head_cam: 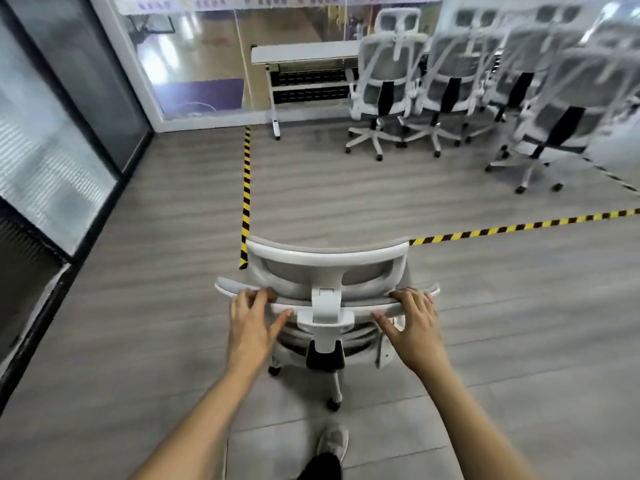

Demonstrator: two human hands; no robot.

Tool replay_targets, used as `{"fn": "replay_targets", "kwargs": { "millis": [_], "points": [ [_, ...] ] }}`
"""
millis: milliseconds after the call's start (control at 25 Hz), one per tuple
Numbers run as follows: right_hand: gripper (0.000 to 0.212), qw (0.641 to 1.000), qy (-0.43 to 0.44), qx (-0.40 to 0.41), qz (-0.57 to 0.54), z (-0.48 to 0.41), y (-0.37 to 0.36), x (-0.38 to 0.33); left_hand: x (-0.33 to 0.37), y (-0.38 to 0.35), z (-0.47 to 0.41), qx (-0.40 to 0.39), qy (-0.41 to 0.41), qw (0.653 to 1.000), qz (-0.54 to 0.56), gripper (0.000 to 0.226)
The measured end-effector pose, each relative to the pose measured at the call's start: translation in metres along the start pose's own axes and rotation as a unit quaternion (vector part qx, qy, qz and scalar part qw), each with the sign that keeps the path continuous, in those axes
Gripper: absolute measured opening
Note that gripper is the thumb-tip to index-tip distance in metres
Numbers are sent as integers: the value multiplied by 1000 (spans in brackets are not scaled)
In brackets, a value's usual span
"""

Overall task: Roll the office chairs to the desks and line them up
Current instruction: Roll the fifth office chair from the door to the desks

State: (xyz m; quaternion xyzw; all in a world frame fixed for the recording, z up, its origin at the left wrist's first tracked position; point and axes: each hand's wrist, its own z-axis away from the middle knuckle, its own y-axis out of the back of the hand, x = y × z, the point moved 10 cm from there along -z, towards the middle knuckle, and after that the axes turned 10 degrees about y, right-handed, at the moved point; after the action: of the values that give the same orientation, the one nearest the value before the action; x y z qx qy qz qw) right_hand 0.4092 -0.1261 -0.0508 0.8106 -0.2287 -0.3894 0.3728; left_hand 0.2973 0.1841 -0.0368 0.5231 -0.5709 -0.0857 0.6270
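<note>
The person is steering a grey mesh office chair (325,259) from behind, and both grips are grasping the top rail of its backrest. The left grip (254,317) and the right grip (414,322) are sitting either side of the headrest post (325,306), fingers curling over the rail and thumbs lying along its rear face — a wide, even hold that is likely letting the chair be pushed and turned without swinging. The chair is standing on the floor (138,306) at the corner of the yellow-black tape (246,188), well apart from the white worktop (304,53) by the glass wall (194,64). Other chairs (384,81) are lining up along the worktop with backs facing out — this one is probably heading for the free stretch beside them.
</note>
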Motion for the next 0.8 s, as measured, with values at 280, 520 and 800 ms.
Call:
{"fn": "replay_targets", "kwargs": {
  "millis": [280,520,800],
  "points": [
    [64,991,-133,1,24,-147,43,193,153,-174,-195,-76,-69,995,-3,44],
    [50,982,-181,51,17,-256,80,369,294,-315,-329,-86,-145,985,20,42],
    [50,982,-182,34,39,-420,126,597,469,-492,-483,-89,-169,982,1,41]
  ]
}}
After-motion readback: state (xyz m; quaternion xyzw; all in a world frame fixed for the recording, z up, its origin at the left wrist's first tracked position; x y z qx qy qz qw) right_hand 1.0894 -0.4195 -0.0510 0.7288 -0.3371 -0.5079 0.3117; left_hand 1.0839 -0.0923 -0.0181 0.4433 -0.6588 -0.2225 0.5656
